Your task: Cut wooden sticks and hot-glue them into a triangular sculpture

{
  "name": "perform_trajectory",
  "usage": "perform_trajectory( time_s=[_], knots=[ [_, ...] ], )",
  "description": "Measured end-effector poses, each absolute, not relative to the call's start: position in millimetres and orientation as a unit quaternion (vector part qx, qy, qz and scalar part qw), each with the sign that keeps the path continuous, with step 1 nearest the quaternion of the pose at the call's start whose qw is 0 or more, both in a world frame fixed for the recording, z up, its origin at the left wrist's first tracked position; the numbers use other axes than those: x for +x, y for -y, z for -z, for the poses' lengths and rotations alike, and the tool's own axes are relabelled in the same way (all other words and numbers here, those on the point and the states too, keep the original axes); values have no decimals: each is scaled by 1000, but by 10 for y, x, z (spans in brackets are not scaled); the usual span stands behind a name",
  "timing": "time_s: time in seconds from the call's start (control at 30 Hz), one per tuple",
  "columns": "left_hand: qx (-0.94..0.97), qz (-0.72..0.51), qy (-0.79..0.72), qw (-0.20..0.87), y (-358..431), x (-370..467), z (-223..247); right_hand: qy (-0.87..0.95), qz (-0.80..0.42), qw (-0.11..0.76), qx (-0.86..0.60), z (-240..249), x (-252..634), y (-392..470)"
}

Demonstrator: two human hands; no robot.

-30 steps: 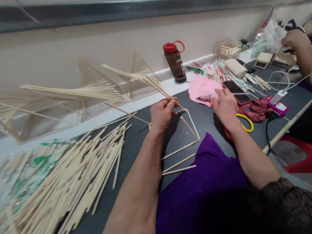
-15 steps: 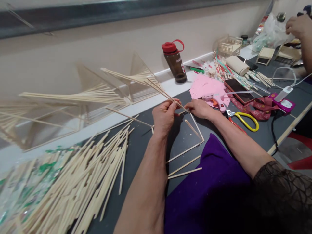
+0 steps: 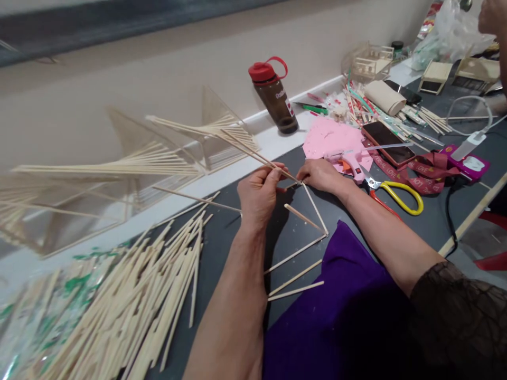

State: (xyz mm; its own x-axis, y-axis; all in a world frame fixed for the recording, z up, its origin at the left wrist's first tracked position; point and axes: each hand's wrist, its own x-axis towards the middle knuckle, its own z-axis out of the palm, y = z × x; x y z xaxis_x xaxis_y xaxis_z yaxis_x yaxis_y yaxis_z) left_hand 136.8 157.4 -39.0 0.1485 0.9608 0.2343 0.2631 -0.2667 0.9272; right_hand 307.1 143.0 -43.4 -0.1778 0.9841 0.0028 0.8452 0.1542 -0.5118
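Note:
My left hand (image 3: 258, 194) is closed, thumb and fingers pinching slim wooden chopsticks (image 3: 246, 149) that slant up to the left. Their lower ends meet the corner of a chopstick frame (image 3: 315, 208) lying on the dark table. At that corner my right hand (image 3: 322, 176) is closed, its bent fingertips pressing on the frame; the exact contact is partly hidden. One short stick (image 3: 303, 217) leans inward from the frame's nearer corner. Two loose chopsticks (image 3: 295, 278) lie closer to me, beside purple cloth (image 3: 336, 269).
Piled chopsticks (image 3: 146, 285) and wrapped packs (image 3: 51, 301) cover the left. Finished stick structures (image 3: 166, 169) stand along the wall. A bottle (image 3: 273, 97), pink glue gun (image 3: 352, 161), yellow-handled scissors (image 3: 402, 198) and phone (image 3: 388, 142) lie beyond. Another person's hand (image 3: 493, 18) shows top right.
The view has shifted slightly, so most things sit a little further left. Both hands keep their hold at the frame's corner. The other person's hand has moved up and right.

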Motion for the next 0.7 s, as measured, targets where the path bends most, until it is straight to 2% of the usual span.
perform_trajectory(
  time_s=[0.7],
  knots=[
    [651,-451,-489,366,-1536,1391,358,712,-199,144,-658,287,2989,-1310]
  ],
)
